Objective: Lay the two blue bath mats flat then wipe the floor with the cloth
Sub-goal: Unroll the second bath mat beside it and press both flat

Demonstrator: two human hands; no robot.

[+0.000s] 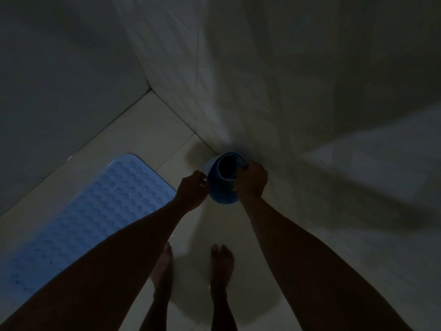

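The room is dim. One blue bath mat (78,218) with a bumpy surface lies flat on the pale tiled floor at the left. A second blue bath mat (220,185) is rolled into a tube and stands upright against the wall at the centre. My right hand (251,180) grips the roll's rim on its right side. My left hand (192,188) is at the roll's left side, fingers curled against it. No cloth is visible.
Tiled walls (262,68) meet in a corner (149,89) just beyond the flat mat. My two bare feet (222,261) stand on the floor below the roll. Pale floor tiles (152,137) show between the mat and the wall.
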